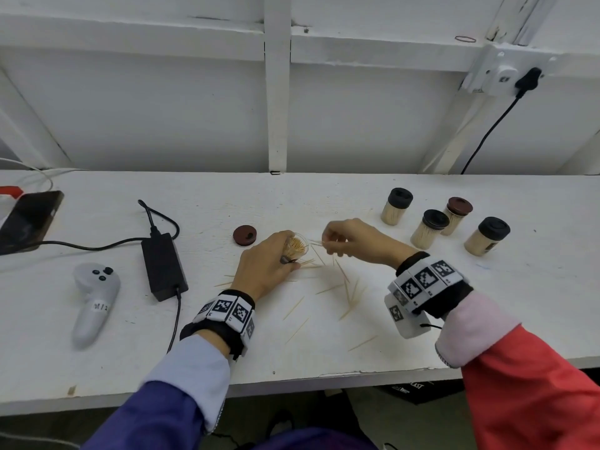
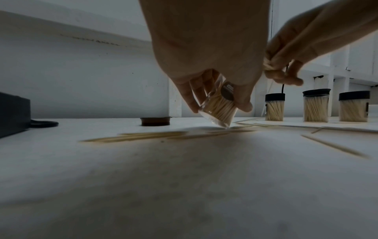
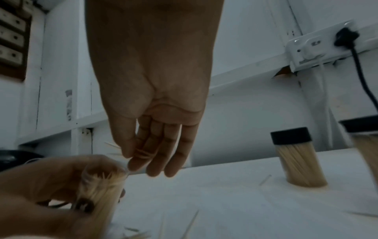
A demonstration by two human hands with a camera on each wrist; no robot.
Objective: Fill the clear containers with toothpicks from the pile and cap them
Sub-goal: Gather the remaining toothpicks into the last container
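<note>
Filling the last open jar is the step in hand. The left hand [image 1: 263, 264] has its fingers wrapped around the clear container [image 1: 295, 246], which is tipped so that its open mouth faces the right hand. It sits near the middle of the tabletop [image 1: 422, 345], and it already looks almost full of toothpicks. The right hand [image 1: 354, 238] is just beside that mouth, with thumb and fingers pinched together on a small bunch of toothpicks [image 3: 143, 153].

Four capped containers [image 1: 429, 229], all full, stand together toward the far right of the tabletop. A brown cap [image 1: 244, 235] lies flat just left of the left hand. A few loose toothpicks [image 1: 349, 293] are scattered between the hands and the near edge.

Next, the bunch needs to slide tips first into the mouth. That calls for lining the sticks up straight, because the jar is packed tight. Then the brown cap can go on.
</note>
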